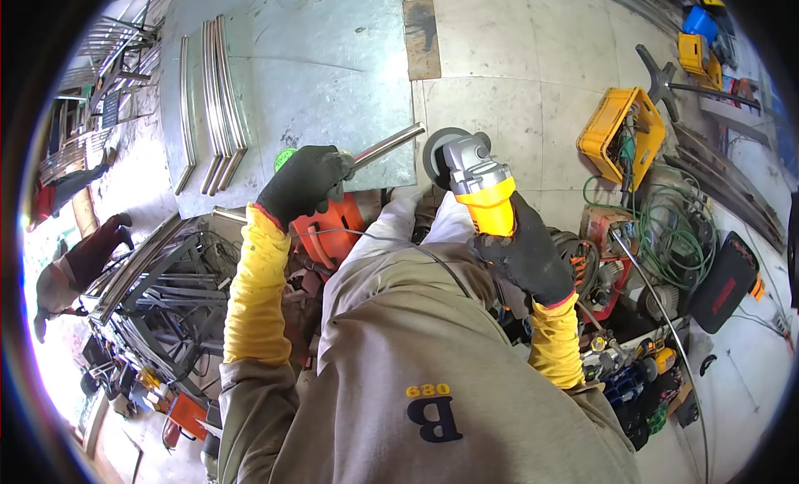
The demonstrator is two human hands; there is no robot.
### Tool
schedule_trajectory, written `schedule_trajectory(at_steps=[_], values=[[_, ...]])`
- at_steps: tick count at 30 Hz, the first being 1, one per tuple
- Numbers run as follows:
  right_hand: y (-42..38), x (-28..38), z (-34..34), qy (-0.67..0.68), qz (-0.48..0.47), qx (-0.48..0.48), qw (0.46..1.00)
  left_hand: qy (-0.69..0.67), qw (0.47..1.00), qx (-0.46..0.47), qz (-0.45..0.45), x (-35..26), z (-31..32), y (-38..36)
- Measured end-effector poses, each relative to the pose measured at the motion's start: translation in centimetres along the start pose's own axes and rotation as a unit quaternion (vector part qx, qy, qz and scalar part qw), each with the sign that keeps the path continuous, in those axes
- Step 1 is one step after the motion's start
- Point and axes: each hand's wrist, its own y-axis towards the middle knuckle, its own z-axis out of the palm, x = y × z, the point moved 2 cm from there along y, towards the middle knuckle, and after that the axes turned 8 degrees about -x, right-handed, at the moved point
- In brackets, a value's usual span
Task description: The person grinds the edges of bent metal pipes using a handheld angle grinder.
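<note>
My left hand (304,183), in a black glove with a yellow sleeve, is wrapped round a shiny metal tube (389,145) that slants up to the right. In my right hand (528,249), also black-gloved, is a yellow and grey angle grinder (484,188). Its round disc (439,158) faces the free end of the tube, with a small gap visible between them. Several more metal tubes (218,101) lie side by side on the metal sheet (291,84) at the upper left.
A yellow crate (589,138) holding tools stands at the right, beside a coiled green hose (678,222). An orange object (329,234) is below my left hand. Metal frames (171,292) fill the lower left. Two people (91,263) (71,184) are at the far left.
</note>
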Motion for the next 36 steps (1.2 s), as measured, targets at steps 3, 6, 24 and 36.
schedule_trajectory(at_steps=[3, 6, 24, 36], values=[[0.6, 0.3, 0.0, -0.005, -0.040, 0.007, 0.999, -0.012, 0.999, 0.006, -0.035, 0.1, 0.3, -0.2], [1.1, -0.3, 0.2, -0.002, -0.049, 0.010, 0.999, 0.005, 1.000, -0.018, 0.013, 0.4, 0.5, -0.4], [4.4, -10.2, -0.7, 0.505, 0.092, 0.008, 0.858, 0.317, 0.880, -0.223, 0.276, -2.0, 0.4, 3.3], [6.3, -13.9, 3.9, 0.637, 0.202, 0.284, 0.687, 0.337, 0.895, -0.178, 0.230, -2.9, 0.2, 2.3]])
